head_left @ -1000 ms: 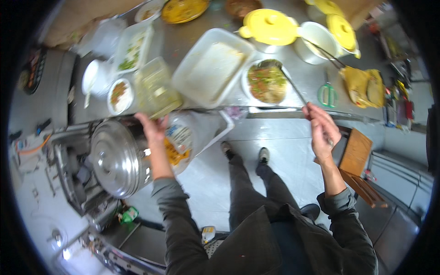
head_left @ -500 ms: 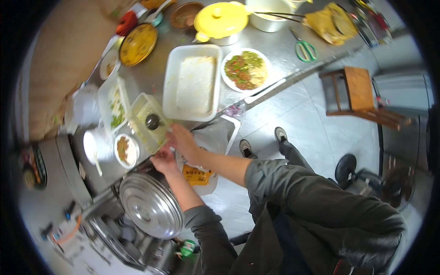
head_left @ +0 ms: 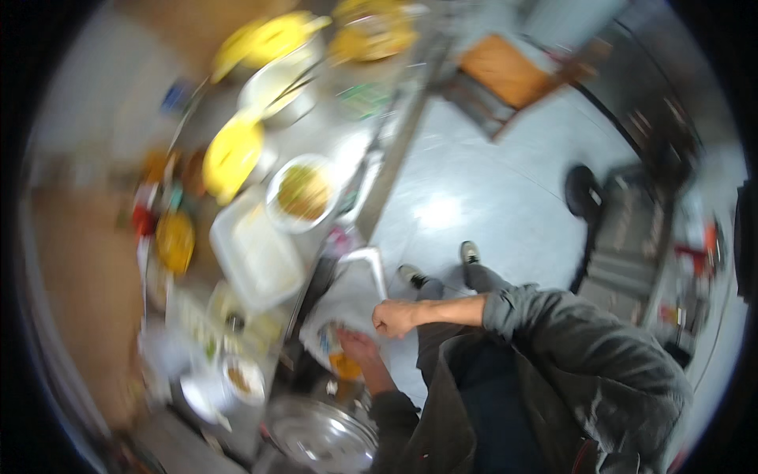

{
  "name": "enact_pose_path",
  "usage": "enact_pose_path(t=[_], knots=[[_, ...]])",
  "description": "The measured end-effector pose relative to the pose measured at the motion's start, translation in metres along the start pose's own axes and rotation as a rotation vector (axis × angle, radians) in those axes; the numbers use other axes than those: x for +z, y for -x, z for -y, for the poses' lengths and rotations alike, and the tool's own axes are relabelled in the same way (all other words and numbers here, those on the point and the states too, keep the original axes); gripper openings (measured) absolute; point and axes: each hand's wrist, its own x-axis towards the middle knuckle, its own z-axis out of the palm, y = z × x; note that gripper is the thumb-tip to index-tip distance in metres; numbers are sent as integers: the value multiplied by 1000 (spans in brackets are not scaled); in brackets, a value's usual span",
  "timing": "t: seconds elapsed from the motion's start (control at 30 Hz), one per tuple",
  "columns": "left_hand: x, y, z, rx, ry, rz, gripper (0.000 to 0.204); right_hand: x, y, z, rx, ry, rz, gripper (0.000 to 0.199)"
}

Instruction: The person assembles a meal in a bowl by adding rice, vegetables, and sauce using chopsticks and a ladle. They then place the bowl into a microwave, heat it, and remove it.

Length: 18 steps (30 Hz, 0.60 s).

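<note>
My right hand [head_left: 395,317] is curled closed beside the white rim [head_left: 377,267] of a bin; whatever may be inside it is hidden. Lower and to the left, my left hand [head_left: 360,347] hovers over the bin's pale plastic bag [head_left: 347,304], its blurred fingers stretched out. An orange-yellow package [head_left: 344,366] shows in the bag just under that hand. On the counter to the left, a pale rectangular container [head_left: 257,330] has a dark round thing [head_left: 234,321] in it.
The counter holds a white tray [head_left: 259,257], a plate of chopped food [head_left: 304,193], a yellow-lidded pot [head_left: 234,156] and a small bowl [head_left: 243,377]. A large metal lid [head_left: 324,434] lies at the bottom. An orange-seated chair [head_left: 505,71] stands at the far right.
Both hands have left the pale container at the counter's edge and moved right, over the bin. My right hand has closed. The view has turned and is smeared by motion.
</note>
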Motion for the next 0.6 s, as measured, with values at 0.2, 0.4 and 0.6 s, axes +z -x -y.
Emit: enact_pose_path(t=[0.2,0.4,0.6], knots=[[129,143,36,-445,-360,642,61,-112,229,-88,402,-96,-806,38],[224,176,82,-418,-409,1415,49,-12,560,-207,859,-183,-1588,43],[269,299,119,-306,-995,1257,43,154,821,-283,1300,-401,-2363,22]])
